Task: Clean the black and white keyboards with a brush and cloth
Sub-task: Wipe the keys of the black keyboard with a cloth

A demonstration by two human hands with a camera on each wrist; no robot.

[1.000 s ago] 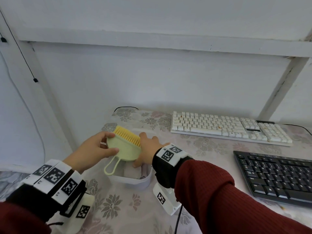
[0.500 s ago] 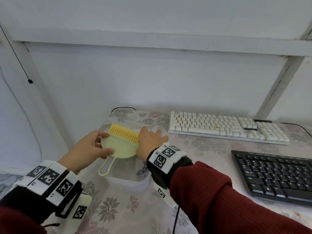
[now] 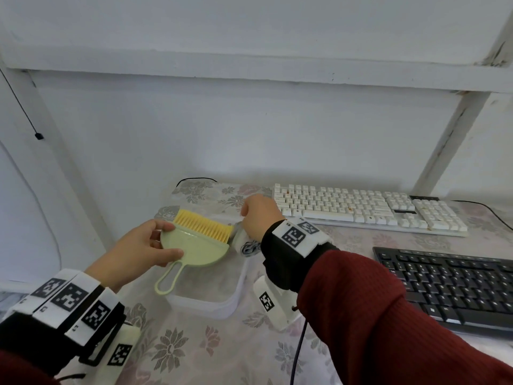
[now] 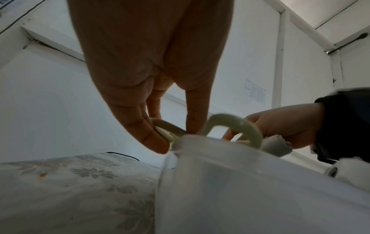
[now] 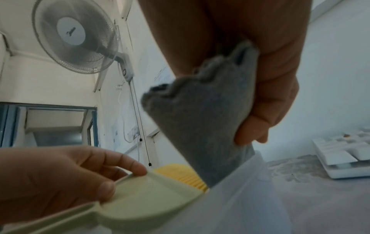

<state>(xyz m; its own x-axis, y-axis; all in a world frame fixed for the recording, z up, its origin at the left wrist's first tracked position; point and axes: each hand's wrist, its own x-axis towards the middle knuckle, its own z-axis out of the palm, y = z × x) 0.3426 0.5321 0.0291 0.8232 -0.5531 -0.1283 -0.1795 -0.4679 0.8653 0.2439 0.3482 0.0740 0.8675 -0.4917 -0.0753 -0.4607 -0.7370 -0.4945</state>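
1. Head view, tools. We log the left hand (image 3: 138,252) gripping a pale green brush (image 3: 194,245) by the rim of its rounded body, thumb on top and fingers (image 3: 162,227) curled round the far edge. Its yellow bristles point away from us and its loop handle hangs toward us, above a clear plastic container (image 3: 222,304) on the counter (image 3: 222,351).
2. Head view, cloth. We log the right hand (image 3: 261,218), fingers clenched round a grey cloth (image 3: 244,243) that hangs just right of the brush, over the container's far right corner.
3. Head view, keyboards. We log the white keyboard (image 3: 366,208) at the counter's far edge, just right of the right hand, and the black keyboard (image 3: 449,284) nearer us on the right. Neither is touched.
4. Left wrist view. We log the left hand (image 4: 148,66) from below, fingertips (image 4: 158,144) pinching the brush (image 4: 236,125) above the container (image 4: 250,182); the right hand (image 4: 284,125) holds the cloth (image 4: 276,147) beyond.
5. Right wrist view. We log the right hand (image 5: 260,63) wrapped round the cloth (image 5: 202,117), whose lower end dips behind the container (image 5: 240,197) wall. The left hand (image 5: 60,172) grips the brush (image 5: 152,199); a corner of the white keyboard (image 5: 344,156) shows at right and a wall fan (image 5: 74,34) at upper left.
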